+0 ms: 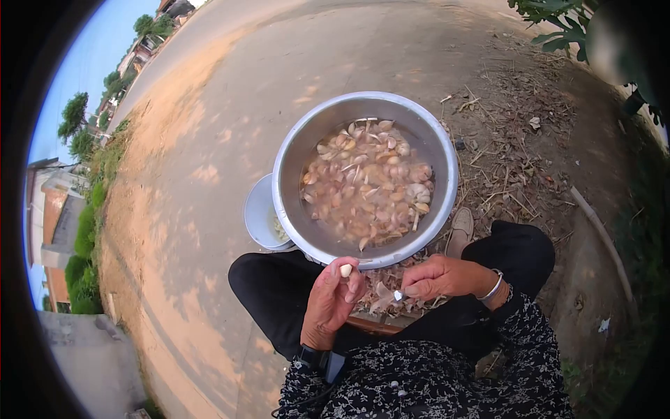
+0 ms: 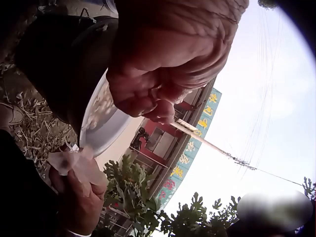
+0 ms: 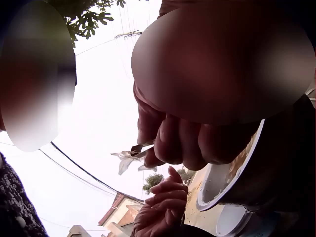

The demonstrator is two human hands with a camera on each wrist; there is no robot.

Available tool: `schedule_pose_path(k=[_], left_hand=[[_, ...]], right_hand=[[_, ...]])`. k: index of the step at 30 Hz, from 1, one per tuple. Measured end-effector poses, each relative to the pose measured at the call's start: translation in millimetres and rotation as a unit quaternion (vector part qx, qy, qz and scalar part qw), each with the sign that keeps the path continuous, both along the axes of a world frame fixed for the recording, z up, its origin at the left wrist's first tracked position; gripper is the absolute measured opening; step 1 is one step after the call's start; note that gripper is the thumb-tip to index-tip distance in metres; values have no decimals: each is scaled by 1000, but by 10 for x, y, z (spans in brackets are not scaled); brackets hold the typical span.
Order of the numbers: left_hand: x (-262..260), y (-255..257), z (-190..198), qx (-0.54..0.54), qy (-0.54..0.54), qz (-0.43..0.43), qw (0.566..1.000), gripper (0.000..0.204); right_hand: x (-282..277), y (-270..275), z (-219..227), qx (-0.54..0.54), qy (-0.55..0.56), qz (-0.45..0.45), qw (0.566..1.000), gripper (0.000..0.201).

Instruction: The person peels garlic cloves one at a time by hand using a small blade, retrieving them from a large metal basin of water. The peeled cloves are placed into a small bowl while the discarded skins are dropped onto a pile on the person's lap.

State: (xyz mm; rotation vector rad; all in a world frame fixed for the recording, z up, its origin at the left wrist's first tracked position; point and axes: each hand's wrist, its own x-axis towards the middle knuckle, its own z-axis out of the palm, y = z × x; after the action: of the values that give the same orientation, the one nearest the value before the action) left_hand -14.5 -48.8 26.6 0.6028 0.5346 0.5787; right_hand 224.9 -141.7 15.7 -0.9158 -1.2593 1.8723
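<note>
Garlic clove (image 1: pixel 346 269), peeled and pale, sits pinched at the fingertips of the left hand (image 1: pixel 333 300), low centre of the head view, just below the rim of the metal basin (image 1: pixel 293 150). Right hand (image 1: pixel 447 277) is just beside it to the right, fingers curled round a small knife (image 1: pixel 398 295) with a scrap of papery skin (image 1: pixel 382 295) on the blade; the right wrist view shows the same skin (image 3: pixel 129 159) hanging off the blade tip.

Basin fills the frame centre, holding cloves in water (image 1: pixel 366 183). A smaller white bowl (image 1: pixel 259 215) is tucked under its left edge, touching it. Heap of peelings (image 1: pixel 391 283) lies under the hands, partly hidden by them, between the knees in black trousers (image 1: pixel 276 290). Shoe (image 1: pixel 460 231) shows right of the basin. Dry leaf litter (image 1: pixel 516 146) covers the upper right; paved road (image 1: pixel 209 140) runs along the left. A watch (image 1: pixel 317 359) is on the left wrist, bracelet (image 1: pixel 493 286) on the right.
</note>
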Motion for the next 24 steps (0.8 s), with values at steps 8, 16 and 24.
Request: schedule_pose_path(k=[8,16,24], left_hand=[[-388,971,31,192,212,245,926,43],[-567,1589,-135,251,277,262,890,35],[-55,358,483,670,317,-270,614,31]], right_hand=[[-267,13,-86,156,-385,13,910,23],[-256,46,-149,164,-320,0,933,31],[-244,14,-81,161,-548,69,818,26]])
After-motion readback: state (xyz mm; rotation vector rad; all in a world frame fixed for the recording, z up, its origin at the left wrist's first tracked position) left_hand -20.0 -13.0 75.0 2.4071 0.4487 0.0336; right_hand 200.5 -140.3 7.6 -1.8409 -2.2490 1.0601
